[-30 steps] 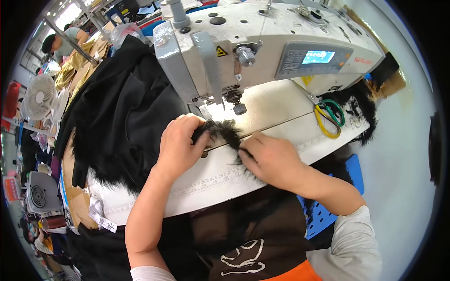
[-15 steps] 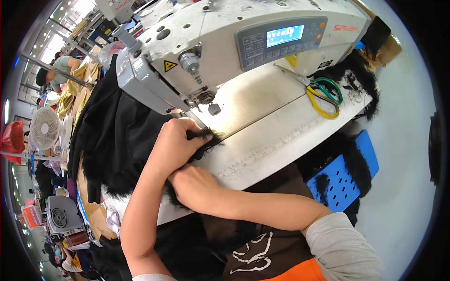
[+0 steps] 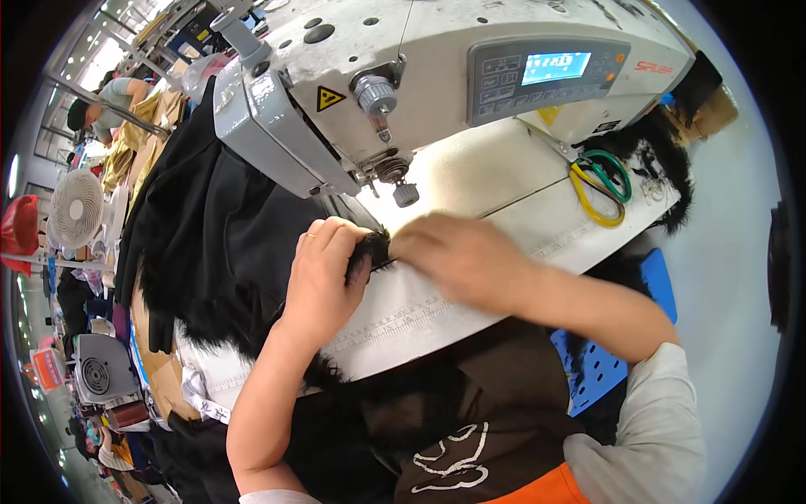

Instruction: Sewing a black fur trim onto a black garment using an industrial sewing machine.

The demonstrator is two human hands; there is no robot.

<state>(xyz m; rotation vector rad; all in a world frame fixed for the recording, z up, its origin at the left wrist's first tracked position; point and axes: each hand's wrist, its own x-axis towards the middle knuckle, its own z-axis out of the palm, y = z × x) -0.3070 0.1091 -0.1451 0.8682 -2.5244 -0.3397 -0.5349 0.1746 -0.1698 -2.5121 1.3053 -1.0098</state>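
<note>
A white sewing machine point(image 3: 437, 76) stands over a pale bed marked with a ruler scale. My left hand point(image 3: 323, 277), wearing a thin ring, has its fingers closed on a black fur trim point(image 3: 369, 248) just below and left of the needle area. My right hand point(image 3: 453, 260) is motion-blurred, its fingertips beside the trim; whether they grip it cannot be made out. Black fabric with fur edging point(image 3: 210, 244) spreads to the left of the machine. Scissors with green and yellow handles point(image 3: 596, 197) lie on the bed at right.
A blue perforated board point(image 3: 592, 386) sits below the bed's right side, with black fur by it. More black fur point(image 3: 663, 160) is at the bed's far right. A white fan point(image 3: 77, 210), a grey appliance point(image 3: 101, 365) and a co-worker in grey point(image 3: 117, 105) are off left.
Half a second ago my right hand reached leftward below my left hand; it has swung up and right beside the trim. My left hand stayed at the trim, shifting slightly.
</note>
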